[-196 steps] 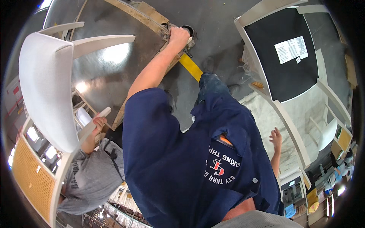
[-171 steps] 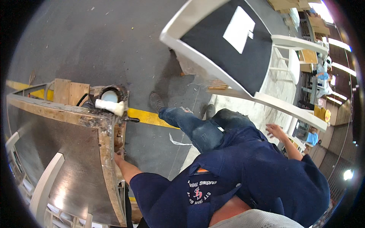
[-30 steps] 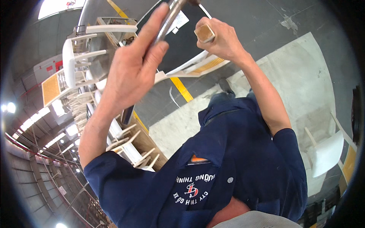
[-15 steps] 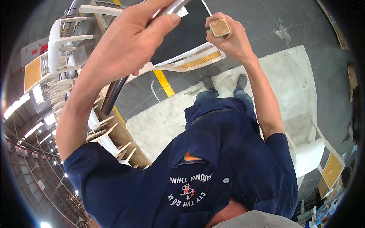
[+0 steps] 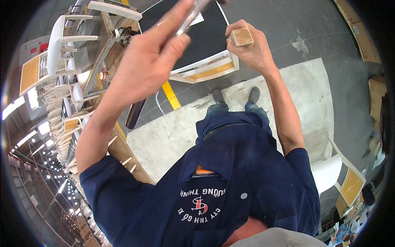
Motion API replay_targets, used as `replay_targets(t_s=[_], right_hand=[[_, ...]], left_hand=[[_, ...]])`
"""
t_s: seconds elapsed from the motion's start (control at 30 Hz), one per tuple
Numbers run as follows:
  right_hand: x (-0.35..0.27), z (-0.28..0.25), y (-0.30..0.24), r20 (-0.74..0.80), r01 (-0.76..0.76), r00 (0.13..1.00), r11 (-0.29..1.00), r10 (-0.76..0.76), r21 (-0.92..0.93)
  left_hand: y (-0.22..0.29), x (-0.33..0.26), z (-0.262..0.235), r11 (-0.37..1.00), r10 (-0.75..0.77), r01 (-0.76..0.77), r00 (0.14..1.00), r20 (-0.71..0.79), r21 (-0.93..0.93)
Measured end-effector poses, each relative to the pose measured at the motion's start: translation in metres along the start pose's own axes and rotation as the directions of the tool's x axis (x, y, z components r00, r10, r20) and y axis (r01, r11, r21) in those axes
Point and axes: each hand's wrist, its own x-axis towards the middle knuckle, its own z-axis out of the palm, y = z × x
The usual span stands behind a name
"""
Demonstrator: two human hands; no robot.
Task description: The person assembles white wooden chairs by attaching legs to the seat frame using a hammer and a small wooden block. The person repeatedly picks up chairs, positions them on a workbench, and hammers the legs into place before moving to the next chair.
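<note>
My left hand [image 5: 144, 68] is closed round a hammer with a shiny metal shaft [image 5: 192, 17]. Only a bit of its head shows at the top edge, and the dark tube-like end sticks out below my wrist. In my right hand [image 5: 257, 47] is a squared wooden block [image 5: 242, 37], its bare end turned up toward me. Beyond and between both hands lies a chair with a black flat underside [image 5: 181, 47] and a white frame with a woven cane panel [image 5: 212, 71]. Neither the hammer nor the block visibly touches the chair.
Left of me, several white chairs [image 5: 55, 45] with cane panels stand along a wooden-edged line [image 5: 131, 166]. Another white chair [image 5: 327, 175] stands behind my right elbow. A pale sheet [image 5: 296, 90] covers the floor underfoot. Cardboard [image 5: 364, 41] lies at the far right.
My left hand has shifted slightly down with the hammer, blurred by motion. My right hand and the block have moved a little right and down. The view has shifted slightly.
</note>
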Motion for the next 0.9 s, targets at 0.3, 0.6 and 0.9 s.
replay_targets(t_s=[0.3, 0.6, 0.9], right_hand=[[0.006, -0.043, -0.039, 0.2, 0.162, 0.97, 0.979, -0.136, -0.12], [-0.008, -0.059, -0.045, 0.124, 0.352, 0.935, 0.828, -0.332, -0.437], [-0.016, -0.025, -0.03, 0.063, -0.056, 0.995, 0.975, 0.071, -0.216]], left_hand=[[-0.014, -0.033, 0.002, 0.988, 0.151, -0.144, 0.93, -0.336, 0.046], [-0.013, -0.04, 0.034, 0.998, 0.053, -0.049, 0.987, -0.155, 0.033], [-0.012, -0.014, 0.033, 0.993, 0.121, -0.117, 0.973, -0.196, 0.033]])
